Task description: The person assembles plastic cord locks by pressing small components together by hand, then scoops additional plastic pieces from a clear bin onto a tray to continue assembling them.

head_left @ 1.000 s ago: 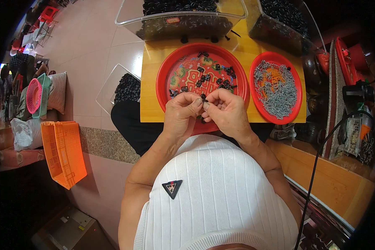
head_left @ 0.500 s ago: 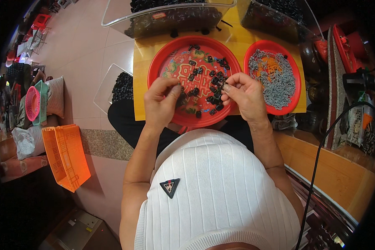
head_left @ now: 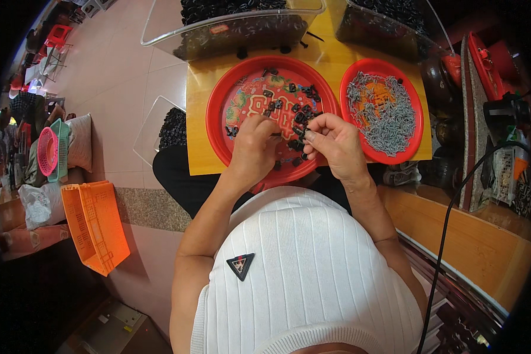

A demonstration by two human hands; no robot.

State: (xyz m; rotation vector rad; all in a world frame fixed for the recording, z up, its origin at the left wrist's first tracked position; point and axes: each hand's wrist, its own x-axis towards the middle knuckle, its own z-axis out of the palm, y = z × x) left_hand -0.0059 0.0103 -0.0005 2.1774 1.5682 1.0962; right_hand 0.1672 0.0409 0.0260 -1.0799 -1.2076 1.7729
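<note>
A round red tray with a patterned bottom lies on the table before me, with small black plastic parts scattered in it, mostly toward its right side. Over the tray's lower middle is my left hand, fingers pinched together; whatever sits between them is too small and hidden to name. Close to its right, my right hand pinches a small black part between thumb and forefinger. Right of this tray, a red oval tray holds many grey screws; neither hand touches it.
Clear plastic bins full of black parts stand along the table's far side. Another bin of black parts is lower down at the left. An orange crate stands on the left, and a black cable hangs at the right.
My left hand has moved right, nearer my right hand, uncovering black parts at the tray's left. My right hand has shifted slightly left and down, still pinching.
</note>
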